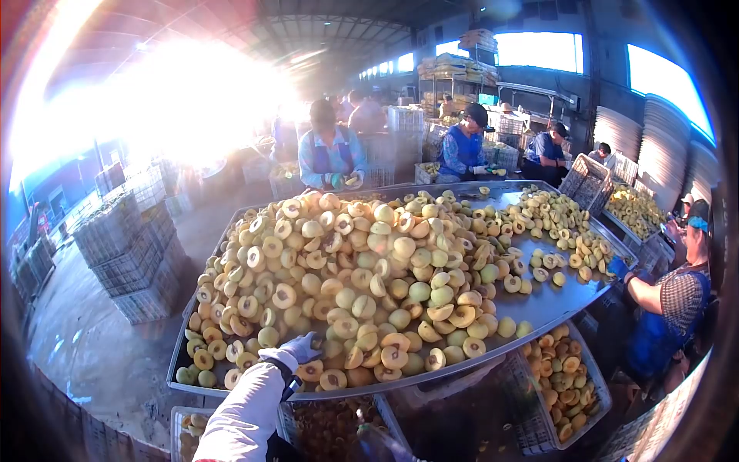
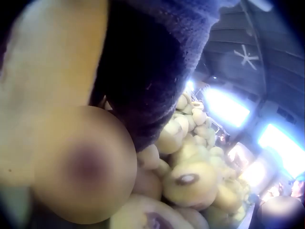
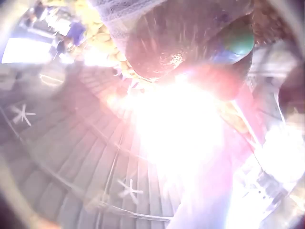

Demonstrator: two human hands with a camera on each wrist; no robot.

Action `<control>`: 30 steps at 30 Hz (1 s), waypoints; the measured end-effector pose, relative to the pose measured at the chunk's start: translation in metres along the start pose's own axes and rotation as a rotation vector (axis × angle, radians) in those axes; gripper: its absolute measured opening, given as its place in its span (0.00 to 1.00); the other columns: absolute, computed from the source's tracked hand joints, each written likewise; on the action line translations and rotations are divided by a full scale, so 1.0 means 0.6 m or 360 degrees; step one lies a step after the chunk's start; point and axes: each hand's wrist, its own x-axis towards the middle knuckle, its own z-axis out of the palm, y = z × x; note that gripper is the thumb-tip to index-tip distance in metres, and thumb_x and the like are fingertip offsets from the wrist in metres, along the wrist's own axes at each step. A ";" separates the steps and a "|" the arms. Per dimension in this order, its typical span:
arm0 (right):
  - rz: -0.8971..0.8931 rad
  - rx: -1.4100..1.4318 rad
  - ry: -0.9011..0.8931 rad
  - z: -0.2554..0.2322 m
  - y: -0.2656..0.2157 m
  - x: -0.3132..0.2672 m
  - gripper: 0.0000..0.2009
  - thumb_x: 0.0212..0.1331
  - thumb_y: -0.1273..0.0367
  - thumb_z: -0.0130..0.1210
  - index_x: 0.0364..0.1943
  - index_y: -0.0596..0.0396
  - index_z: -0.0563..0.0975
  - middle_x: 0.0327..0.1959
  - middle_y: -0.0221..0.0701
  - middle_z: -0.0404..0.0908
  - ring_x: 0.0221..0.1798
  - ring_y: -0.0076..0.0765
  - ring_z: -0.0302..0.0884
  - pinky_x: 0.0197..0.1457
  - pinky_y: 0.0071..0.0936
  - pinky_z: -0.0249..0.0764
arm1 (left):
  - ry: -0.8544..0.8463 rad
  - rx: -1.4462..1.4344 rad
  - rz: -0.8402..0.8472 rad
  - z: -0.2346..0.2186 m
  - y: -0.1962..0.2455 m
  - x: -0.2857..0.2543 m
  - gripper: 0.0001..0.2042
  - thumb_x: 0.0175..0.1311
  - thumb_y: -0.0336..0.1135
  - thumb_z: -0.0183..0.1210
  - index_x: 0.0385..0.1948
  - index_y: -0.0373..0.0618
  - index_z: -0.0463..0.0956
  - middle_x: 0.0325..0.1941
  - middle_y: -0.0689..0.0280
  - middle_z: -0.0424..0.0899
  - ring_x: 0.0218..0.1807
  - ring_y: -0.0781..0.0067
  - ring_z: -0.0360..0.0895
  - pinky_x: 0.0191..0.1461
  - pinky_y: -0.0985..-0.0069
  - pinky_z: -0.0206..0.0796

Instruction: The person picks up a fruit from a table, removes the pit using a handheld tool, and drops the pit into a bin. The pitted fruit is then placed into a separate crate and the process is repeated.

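On the near edge of a heap of halved yellow-green fruit (image 1: 362,304), my gloved left hand (image 1: 302,349) rests with its back up. The left wrist view shows the dark-palmed glove (image 2: 147,71) bent down over fruit halves (image 2: 190,183), with a blurred round half (image 2: 86,164) close to the lens; no grip on a piece shows. My right hand (image 3: 186,38) wears a similar glove in the right wrist view, beside a green and blue object (image 3: 238,43). Strong glare hides its fingertips, so its hold is unclear.
A raised metal rim (image 1: 462,362) borders the fruit table. Below it stand crates, one full of fruit halves (image 1: 566,385). A person in a blue apron (image 1: 670,308) is at the right; others work across the table. Stacked crates (image 1: 127,254) stand left.
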 end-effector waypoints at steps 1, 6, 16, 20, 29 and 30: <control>0.0049 0.0082 0.0010 0.009 0.013 -0.008 0.21 0.65 0.71 0.43 0.61 0.51 0.56 0.47 0.33 0.64 0.43 0.26 0.60 0.45 0.21 0.59 | -0.0011 -0.0082 0.0092 0.025 -0.036 0.036 0.32 0.50 0.52 0.62 0.56 0.50 0.63 0.55 0.53 0.74 0.57 0.50 0.70 0.59 0.63 0.62; 0.0217 0.0397 0.0110 0.028 0.043 -0.041 0.16 0.66 0.64 0.43 0.56 0.52 0.65 0.34 0.30 0.70 0.28 0.23 0.64 0.31 0.20 0.63 | 0.0141 0.0264 0.0253 0.031 -0.048 0.060 0.29 0.48 0.50 0.61 0.51 0.49 0.66 0.43 0.51 0.80 0.49 0.50 0.76 0.51 0.62 0.68; -0.0329 0.0211 0.0367 0.027 -0.037 -0.099 0.12 0.66 0.65 0.46 0.44 0.60 0.72 0.24 0.27 0.74 0.23 0.22 0.70 0.24 0.17 0.65 | 0.0435 -0.1587 0.0271 0.018 0.245 -0.211 0.17 0.68 0.44 0.47 0.45 0.39 0.73 0.30 0.70 0.76 0.30 0.84 0.69 0.39 0.84 0.62; -0.0795 -0.1400 0.0471 0.027 -0.005 -0.108 0.14 0.61 0.67 0.50 0.50 0.54 0.71 0.39 0.37 0.74 0.34 0.37 0.73 0.36 0.30 0.71 | 0.0075 -0.1561 -0.0127 0.091 0.256 -0.294 0.16 0.67 0.41 0.48 0.47 0.38 0.72 0.43 0.64 0.78 0.43 0.74 0.74 0.50 0.77 0.65; -0.0810 -0.1547 0.0718 0.059 -0.011 -0.112 0.13 0.56 0.70 0.54 0.43 0.60 0.70 0.36 0.41 0.75 0.36 0.46 0.75 0.39 0.34 0.71 | 0.0483 -0.1756 -0.0023 0.153 0.270 -0.351 0.17 0.69 0.41 0.47 0.49 0.37 0.71 0.45 0.62 0.77 0.45 0.75 0.74 0.52 0.78 0.65; -0.0803 -0.1458 0.0751 0.061 -0.010 -0.113 0.13 0.56 0.70 0.54 0.43 0.59 0.70 0.35 0.40 0.75 0.36 0.43 0.75 0.39 0.32 0.71 | 0.0500 -0.1895 -0.0104 0.153 0.271 -0.355 0.16 0.69 0.41 0.47 0.49 0.37 0.71 0.44 0.63 0.77 0.45 0.75 0.74 0.52 0.78 0.65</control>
